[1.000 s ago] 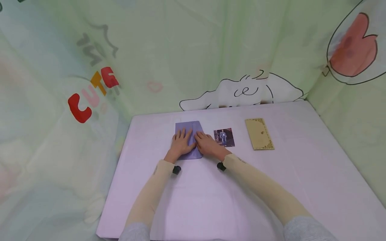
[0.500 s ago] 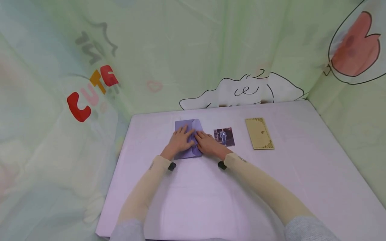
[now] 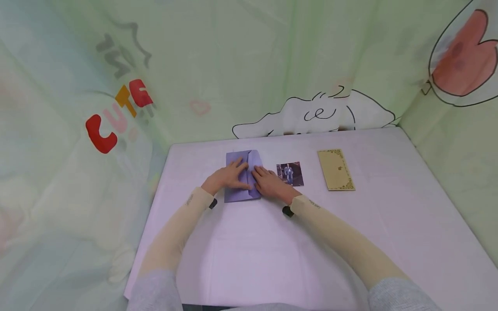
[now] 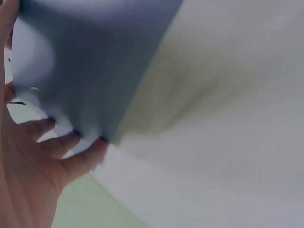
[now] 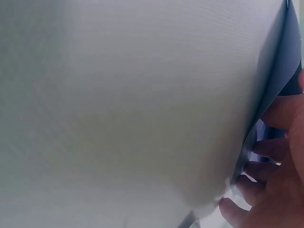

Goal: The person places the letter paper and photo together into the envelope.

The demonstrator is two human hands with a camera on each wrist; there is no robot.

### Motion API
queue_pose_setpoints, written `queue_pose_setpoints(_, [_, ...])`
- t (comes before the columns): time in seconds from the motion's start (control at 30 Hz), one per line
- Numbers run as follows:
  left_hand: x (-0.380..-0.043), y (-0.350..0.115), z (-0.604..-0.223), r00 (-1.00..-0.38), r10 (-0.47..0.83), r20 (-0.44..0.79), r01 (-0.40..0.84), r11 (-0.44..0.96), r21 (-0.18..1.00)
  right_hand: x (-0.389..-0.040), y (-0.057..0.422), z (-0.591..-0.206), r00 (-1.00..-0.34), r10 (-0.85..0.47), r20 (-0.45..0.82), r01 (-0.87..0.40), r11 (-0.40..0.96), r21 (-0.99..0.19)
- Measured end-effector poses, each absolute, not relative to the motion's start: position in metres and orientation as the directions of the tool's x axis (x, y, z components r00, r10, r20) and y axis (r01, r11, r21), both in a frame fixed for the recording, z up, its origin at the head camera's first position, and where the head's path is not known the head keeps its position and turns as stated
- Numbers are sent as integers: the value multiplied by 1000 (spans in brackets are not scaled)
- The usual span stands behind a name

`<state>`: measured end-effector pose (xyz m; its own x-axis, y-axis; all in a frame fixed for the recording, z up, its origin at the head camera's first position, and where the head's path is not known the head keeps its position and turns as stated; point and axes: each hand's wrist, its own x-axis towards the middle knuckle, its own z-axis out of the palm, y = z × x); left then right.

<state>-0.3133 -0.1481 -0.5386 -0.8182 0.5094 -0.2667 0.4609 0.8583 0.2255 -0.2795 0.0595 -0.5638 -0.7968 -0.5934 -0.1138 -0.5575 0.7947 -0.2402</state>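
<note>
We see a pink table (image 3: 311, 242) walled by green cartoon cloth (image 3: 241, 65), with a photo (image 3: 289, 174) and a tan card (image 3: 336, 169) on it. Our left hand (image 3: 225, 178) and right hand (image 3: 269, 183) lie flat, fingers straight, pressing the purple envelope (image 3: 237, 196) near the table's far edge.
</note>
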Motion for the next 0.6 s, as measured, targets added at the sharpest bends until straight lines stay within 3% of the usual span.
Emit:
queue_pose_setpoints(0.23, [-318,-164,-540,-761,598,-252,522,795,309,-280,59,-566,-800,-589,-116,-551,797,-247])
queue_pose_setpoints(0.6, [-317,-170,-543,-768,612,-188,543,778,314,-278,62,-559,-790,-608,-80,-575,779,-252])
